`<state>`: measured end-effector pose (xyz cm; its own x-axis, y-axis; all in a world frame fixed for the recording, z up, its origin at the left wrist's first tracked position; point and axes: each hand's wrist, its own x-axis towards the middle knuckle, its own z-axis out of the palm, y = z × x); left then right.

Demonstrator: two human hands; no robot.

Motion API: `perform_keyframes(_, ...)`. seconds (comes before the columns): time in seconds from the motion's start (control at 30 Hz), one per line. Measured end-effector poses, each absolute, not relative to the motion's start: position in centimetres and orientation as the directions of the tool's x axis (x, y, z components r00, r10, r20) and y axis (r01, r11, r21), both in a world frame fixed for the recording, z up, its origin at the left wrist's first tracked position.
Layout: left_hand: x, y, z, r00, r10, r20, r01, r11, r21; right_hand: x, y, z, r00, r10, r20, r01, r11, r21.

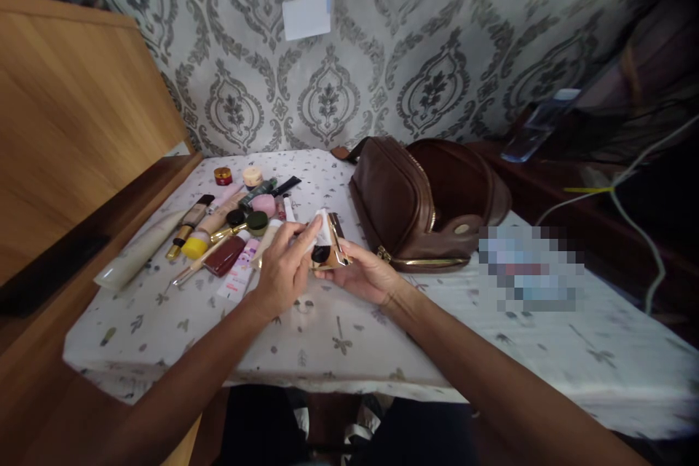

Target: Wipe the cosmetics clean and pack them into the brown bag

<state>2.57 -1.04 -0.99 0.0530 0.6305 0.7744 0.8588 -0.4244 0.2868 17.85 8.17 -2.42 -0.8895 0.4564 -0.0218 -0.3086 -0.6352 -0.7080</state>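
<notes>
Near the middle of the cloth-covered table, my left hand [285,269] pinches a white wipe or tissue [324,230] against a small gold-edged compact [330,255]. My right hand [367,273] holds the compact from the right, fingers wrapped round its edge. Something dark and round shows on the compact beneath the white piece. Left of my hands lies a spread of cosmetics, with a dark red bottle [225,256], a yellow-capped tube [196,245] and a pink sponge [263,204]. To the right stands a brown leather bag [393,196] with its zipped top open.
A wooden cabinet [81,87] borders the table on the left. A blurred-out item [529,269] lies on the cloth [338,357] at the right. Beyond it are a clear plastic box [538,127] and a pale cable [636,215]. Patterned wallpaper backs the table.
</notes>
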Motion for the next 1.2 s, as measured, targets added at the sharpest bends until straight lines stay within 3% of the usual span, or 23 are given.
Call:
perform_keyframes(0.23, 1.4, -0.4, -1.1, -0.062, 0.678, 0.732, 0.842, -0.358, 0.403, 18.4, 8.4, -1.9, -0.871, 0.49, 0.018, -0.37, -0.633, -0.68)
perform_keyframes(0.5, 1.3, -0.2, -1.1, -0.09, 0.713, 0.696, 0.766, -0.397, 0.506, 18.5, 8.8, -1.4, -0.875, 0.481, 0.049, -0.409, -0.684, -0.604)
perform_keyframes(0.83, 1.6, -0.4, -1.0, 0.062, 0.677, 0.733, 0.778, -0.493, 0.39, 18.5, 9.1, -1.4, -0.883, 0.469, -0.014, -0.391, -0.752, -0.531)
perform_keyframes(1.2, 1.8, -0.5, -1.0, 0.091, 0.66, 0.746, 0.745, -0.542, 0.389, 18.4, 9.6, -1.3, -0.86, 0.51, 0.018, -0.456, -0.751, -0.477)
